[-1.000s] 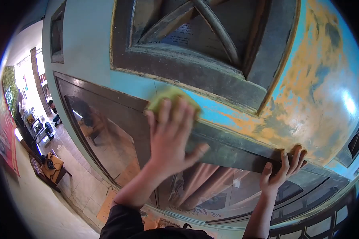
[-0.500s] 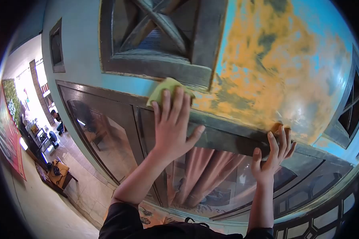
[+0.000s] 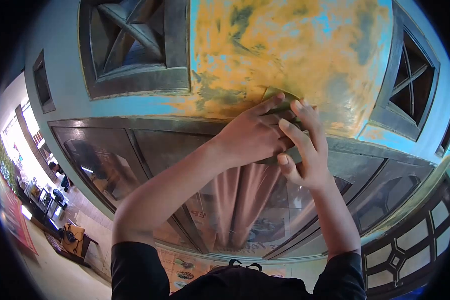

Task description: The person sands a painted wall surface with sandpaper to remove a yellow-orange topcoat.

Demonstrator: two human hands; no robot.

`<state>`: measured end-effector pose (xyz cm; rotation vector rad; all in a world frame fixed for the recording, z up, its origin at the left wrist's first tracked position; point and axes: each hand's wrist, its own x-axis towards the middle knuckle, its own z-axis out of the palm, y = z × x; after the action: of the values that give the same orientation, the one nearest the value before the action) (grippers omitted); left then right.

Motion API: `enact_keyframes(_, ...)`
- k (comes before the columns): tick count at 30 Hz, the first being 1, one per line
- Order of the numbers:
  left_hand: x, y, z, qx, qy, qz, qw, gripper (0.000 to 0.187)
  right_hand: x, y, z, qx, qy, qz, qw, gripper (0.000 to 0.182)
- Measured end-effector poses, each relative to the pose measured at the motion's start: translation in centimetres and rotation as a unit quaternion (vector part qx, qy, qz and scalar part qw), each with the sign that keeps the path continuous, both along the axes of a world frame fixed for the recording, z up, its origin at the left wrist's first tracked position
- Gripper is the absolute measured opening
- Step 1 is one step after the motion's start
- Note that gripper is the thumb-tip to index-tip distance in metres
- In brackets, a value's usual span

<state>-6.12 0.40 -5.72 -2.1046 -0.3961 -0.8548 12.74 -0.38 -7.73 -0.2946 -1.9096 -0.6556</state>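
Note:
A greenish sheet of sandpaper (image 3: 272,93) is between my two hands, close to the lower edge of the patchy orange wall panel (image 3: 225,55). My left hand (image 3: 257,132) grips the sheet from the left, its forefinger stretched along the front. From the right, my right hand (image 3: 307,142) has its curled fingers and thumb at the sheet's right side, close against my left fingers. The fingers cover most of the sheet, and only its upper corner and a lower part show. Just below runs a dark wooden frame (image 3: 185,125) above glass panes.
Dark vents with crossed bars flank the panel, one at left (image 3: 177,80) and one at right (image 3: 380,117). Pink curtains (image 3: 230,200) hang behind the glass. At far left a person (image 3: 59,172) crouches beyond a wooden chair (image 3: 74,237). A dark grille (image 3: 380,260) stands at lower right.
My left hand has moved right with the sandpaper, away from the left vent. My right hand has come up and left to meet it. The view has shifted right.

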Motion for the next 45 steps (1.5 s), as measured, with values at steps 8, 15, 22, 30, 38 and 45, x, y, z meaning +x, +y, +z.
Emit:
enact_keyframes(8, -2.6, -0.5, 0.4, 0.112, 0.043, 0.005, 0.993, 0.019, 1.3, 0.7, 2.0, -0.020, -0.148, -0.049, 0.988, 0.059)
enact_keyframes(15, -6.7, -0.6, 5.4, 0.076, -0.034, 0.135, 0.987, 0.048, 4.8, 0.9, 10.3, 0.095, -0.110, -0.328, 0.933, 0.063)
enact_keyframes(22, -5.7, 0.5, 13.5, 0.166, -0.101, 0.234, 0.953, 0.061, 3.2, 1.6, 14.0, 0.147, -0.004, -0.338, 0.930, 0.075)
enact_keyframes(30, -5.6, 0.9, 17.5, 0.133, -0.122, 0.281, 0.943, 0.070, 5.1, 1.5, 13.8, 0.113, -0.076, -0.316, 0.939, 0.080)
enact_keyframes(38, -5.6, 0.7, 17.3, 0.135, -0.136, 0.278, 0.941, 0.067, 2.2, 1.9, 13.6, 0.156, -0.151, -0.338, 0.916, 0.081)
enact_keyframes(45, -5.8, 1.0, 16.4, 0.133, -0.122, 0.262, 0.948, 0.067, 2.5, 1.6, 13.0, 0.154, -0.124, -0.346, 0.917, 0.076)
